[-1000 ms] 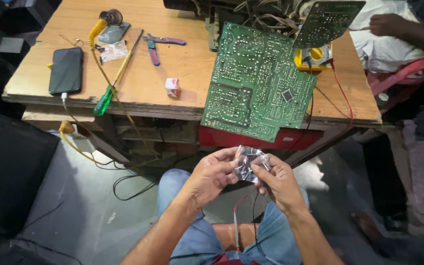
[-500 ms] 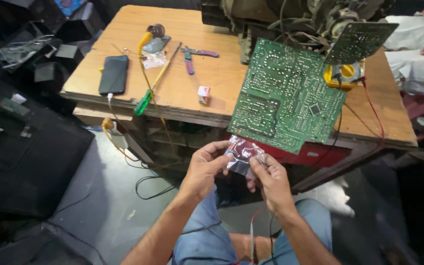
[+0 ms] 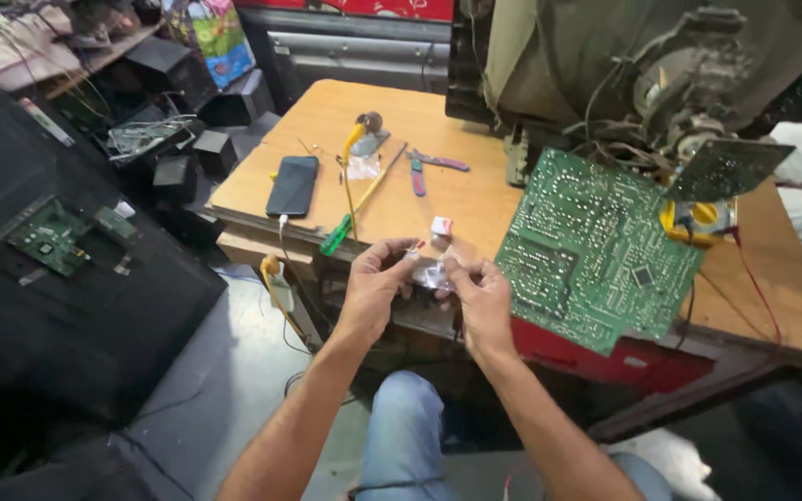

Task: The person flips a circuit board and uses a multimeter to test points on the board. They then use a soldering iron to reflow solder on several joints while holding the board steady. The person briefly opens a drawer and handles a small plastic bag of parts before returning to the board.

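At the left of the worn wooden workbench point(image 3: 475, 209) lie a black slab of a phone point(image 3: 292, 185) and a green-handled screwdriver point(image 3: 336, 237). In front of the bench edge the left hand point(image 3: 375, 283) and right hand point(image 3: 477, 295) pinch, from either side, a small crinkled clear plastic packet point(image 3: 431, 275), fingertips closed on it. It looks like the packet is being worked open; a careful tear seems called for. Further right, a large green circuit board point(image 3: 596, 249) leans over the bench edge.
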